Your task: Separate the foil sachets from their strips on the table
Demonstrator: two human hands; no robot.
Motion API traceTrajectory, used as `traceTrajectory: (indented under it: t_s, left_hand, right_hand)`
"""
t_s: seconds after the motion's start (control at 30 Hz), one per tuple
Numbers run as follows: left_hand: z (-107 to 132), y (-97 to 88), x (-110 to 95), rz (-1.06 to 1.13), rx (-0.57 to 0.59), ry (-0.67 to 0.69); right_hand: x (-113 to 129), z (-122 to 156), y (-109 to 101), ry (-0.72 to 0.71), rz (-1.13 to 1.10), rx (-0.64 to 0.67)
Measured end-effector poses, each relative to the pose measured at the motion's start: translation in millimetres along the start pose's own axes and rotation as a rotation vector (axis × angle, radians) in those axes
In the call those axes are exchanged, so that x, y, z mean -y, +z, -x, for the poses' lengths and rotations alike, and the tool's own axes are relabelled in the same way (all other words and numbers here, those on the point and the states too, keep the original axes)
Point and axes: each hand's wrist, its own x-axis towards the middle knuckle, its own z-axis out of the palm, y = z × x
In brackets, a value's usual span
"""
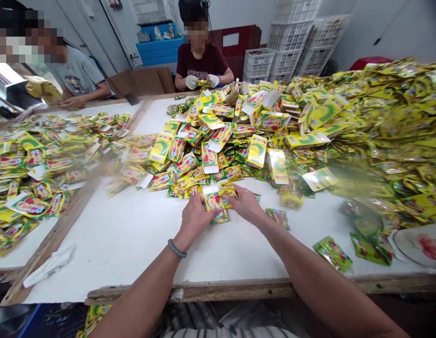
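Note:
Just above the white tabletop, my left hand (pixel 195 217) is closed on a small yellow-and-green printed box (pixel 215 202), its thumb across the front. A white flap stands out at the box's top. My right hand (pixel 248 204) pinches a small yellow sachet (pixel 227 193) against the right side of that box. Whether the sachet's edge is inside the box I cannot tell. Directly beyond my hands lies a heap of printed boxes (pixel 184 164), mixed with green and yellow sachets (pixel 233 172).
A large mound of yellow sachets (pixel 390 122) rises on the right. Loose green sachets (pixel 333 253) lie near a white container (pixel 420 244). A wooden strip (pixel 87 192) divides off more boxes (pixel 29 204) at left. Two people work across the table, one wearing white gloves (pixel 213 80). Crates (pixel 288 37) stand behind.

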Motion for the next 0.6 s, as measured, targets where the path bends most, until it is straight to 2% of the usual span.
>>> traceTrajectory:
  t_s: [0.1, 0.2, 0.37, 0.5, 0.6]
  left_hand:
    - [-8.7, 1.2, 4.0, 0.344, 0.082, -0.073]
    - [-13.1, -0.6, 3.6, 0.580, 0.175, -0.065]
    - [-10.7, -9.2, -1.6, 0.529, 0.287, -0.072]
    - [-5.6, -13.0, -6.5, 0.405, 0.436, -0.068]
    - [-2.1, -11.6, -11.2, 0.520, 0.518, -0.053]
  right_hand:
    - [-4.3, -0.7, 1.6, -0.035, -0.264, 0.065]
    - [-4.9, -0.5, 2.0, -0.044, -0.344, 0.106]
    - [-1.5, -1.1, -10.7, -0.064, -0.374, 0.020]
    - [4.3, -0.3, -23.4, -0.095, -0.483, 0.017]
    - [7.7, 0.7, -26.4, -0.081, -0.480, 0.037]
